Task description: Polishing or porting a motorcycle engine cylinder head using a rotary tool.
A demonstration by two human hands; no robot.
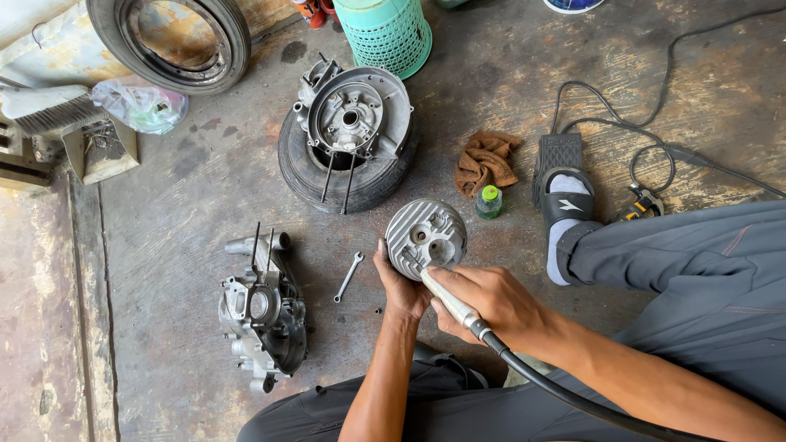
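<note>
The left hand [401, 286] supports a round, finned metal cylinder head [425, 237] from its near left edge, its grip closed around the rim so that the part stands tilted on the concrete floor [205, 188], near the centre of the scene. The right hand [491, 304] has its grip clamped around the slim metal handpiece of a rotary tool [449, 299], whose tip rests against the near face of the cylinder head. A black flexible shaft [565, 393] runs from the handpiece to the near right, across the right forearm side and over the grey trouser leg [696, 278]. Just left of the cylinder head, a small spanner [348, 277] lies flat on the floor. Farther left, an engine case half [262, 315] with two upright studs rests on the floor. Beyond the cylinder head, a second engine case [354, 115] sits on top of a small tyre [344, 176]. To the right of the tyre, a brown rag [486, 161] lies crumpled, with a small green-capped bottle [490, 201] just near it. A black sandal on a grey sock [565, 200] stands right of the bottle. A green plastic basket [383, 34] stands at the far edge, and a larger tyre [168, 41] lies at the far left.
</note>
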